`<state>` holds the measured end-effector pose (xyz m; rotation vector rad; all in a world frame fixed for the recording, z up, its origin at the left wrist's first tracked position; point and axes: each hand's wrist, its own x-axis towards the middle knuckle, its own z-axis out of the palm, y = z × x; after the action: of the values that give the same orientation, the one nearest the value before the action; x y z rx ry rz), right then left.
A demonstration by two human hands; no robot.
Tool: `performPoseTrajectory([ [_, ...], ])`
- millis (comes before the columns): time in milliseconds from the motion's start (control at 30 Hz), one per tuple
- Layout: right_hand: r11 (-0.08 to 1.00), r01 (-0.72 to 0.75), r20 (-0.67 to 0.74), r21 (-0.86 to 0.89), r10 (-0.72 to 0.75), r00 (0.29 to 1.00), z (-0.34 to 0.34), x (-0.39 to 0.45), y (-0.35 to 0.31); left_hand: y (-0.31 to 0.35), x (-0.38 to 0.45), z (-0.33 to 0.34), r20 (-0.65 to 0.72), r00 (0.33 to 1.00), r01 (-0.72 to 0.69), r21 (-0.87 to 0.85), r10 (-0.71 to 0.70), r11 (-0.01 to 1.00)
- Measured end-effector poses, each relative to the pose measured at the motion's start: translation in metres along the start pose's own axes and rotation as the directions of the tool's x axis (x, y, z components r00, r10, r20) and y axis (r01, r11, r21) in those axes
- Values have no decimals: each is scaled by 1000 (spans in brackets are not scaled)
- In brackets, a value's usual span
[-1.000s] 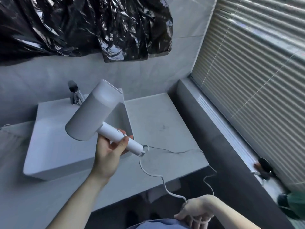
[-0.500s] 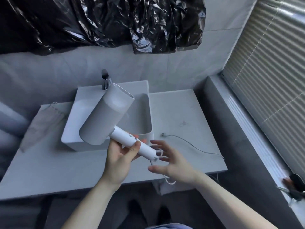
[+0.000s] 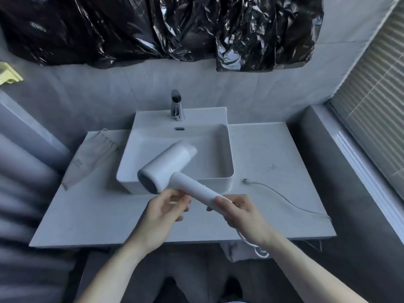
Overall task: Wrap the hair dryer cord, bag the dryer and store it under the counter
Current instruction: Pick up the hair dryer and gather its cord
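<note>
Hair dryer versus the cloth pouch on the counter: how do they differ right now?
The hair dryer is white, rigid and held above the counter's front edge by the right hand, with the left hand under its handle; the cloth pouch is grey, limp and flat on the counter, left of the sink, untouched. The dryer is not yet bagged.

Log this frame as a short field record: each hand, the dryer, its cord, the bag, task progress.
left hand: fingers loosely curled under the handle
right hand: grips the handle end
hair dryer: held over the sink's front edge
cord: hangs loose below right hand, unwrapped
bag: flat on counter, left of sink
progress: wrapping not begun
</note>
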<state>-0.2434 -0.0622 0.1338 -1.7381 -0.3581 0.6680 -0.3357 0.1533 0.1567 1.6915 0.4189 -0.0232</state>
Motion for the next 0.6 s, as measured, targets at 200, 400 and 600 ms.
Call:
performPoseTrajectory([
  [200,983,-99,-81,-154,87,993,39,7,1,9,9,-107,-9,989,-141,168,145,976],
  [400,987,-72,-56,-145,64,996,89,11,-8,-24,72,-175,180,984,-21,129,-3,991],
  [600,987,-143,-53,74,147,988,111,3,-17,-58,57,-202,493,863,-202,129,114,971],
])
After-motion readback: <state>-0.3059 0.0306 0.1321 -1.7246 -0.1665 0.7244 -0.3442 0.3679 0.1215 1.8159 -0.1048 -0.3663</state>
